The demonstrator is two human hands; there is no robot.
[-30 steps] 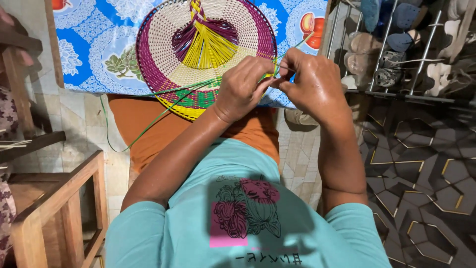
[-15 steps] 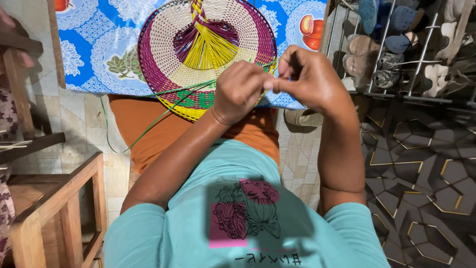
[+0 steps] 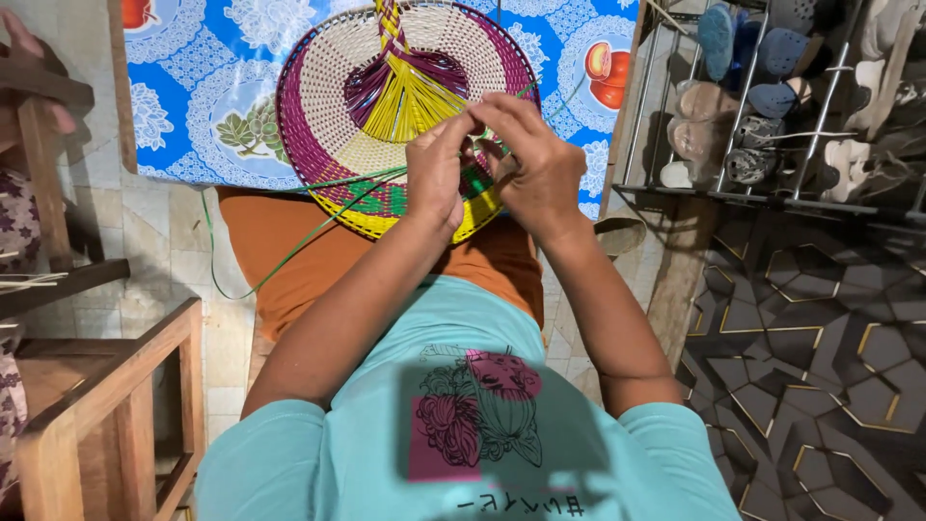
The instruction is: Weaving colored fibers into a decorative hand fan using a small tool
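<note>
The woven disc [image 3: 328, 116] lies on my lap, resting against the patterned cloth [image 3: 193, 96] ahead of me. My left hand [image 3: 439, 178] and right hand [image 3: 535, 169] meet at its near edge. A wooden stool [image 3: 106, 386] stands left, a shoe rack [image 3: 772, 96] right

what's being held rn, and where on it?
Both hands, left hand and right hand, pinch the round woven fan at its near rim, where green strands run. Exact fingertip grip is hidden.
</note>
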